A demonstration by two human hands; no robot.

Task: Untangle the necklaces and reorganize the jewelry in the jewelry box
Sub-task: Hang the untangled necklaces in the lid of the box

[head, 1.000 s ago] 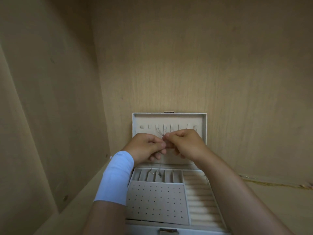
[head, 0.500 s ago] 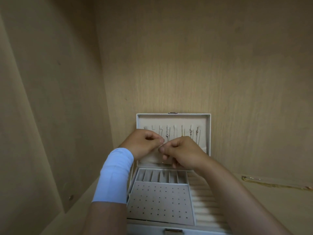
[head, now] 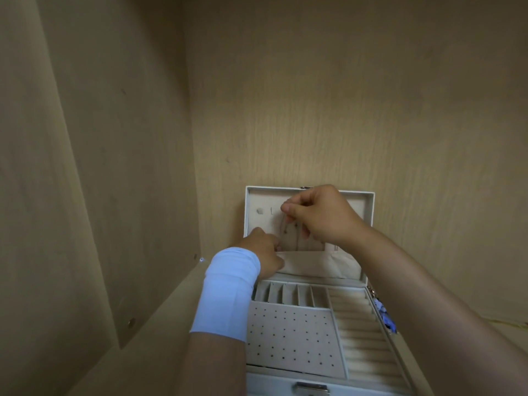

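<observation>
Right hand (head: 320, 215): thumb and forefinger pinch a thin necklace chain (head: 285, 234) high against the open lid (head: 257, 200) — 12 o'clock of the jewelry box (head: 398, 347). The chain hangs down the lining. Left hand (head: 264, 252), at 10 o'clock, has its fingers curled at the lid pocket (head: 320, 264) edge — cannot tell if they grip anything. Pale wristband (head: 225, 292) on left forearm.

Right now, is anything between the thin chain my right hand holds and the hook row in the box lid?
Nothing visible. The right hand pinches the thin metal necklace chain at the hook row of the cream box lid; the left hand sits lower, at the fabric pocket, off that path.
</observation>
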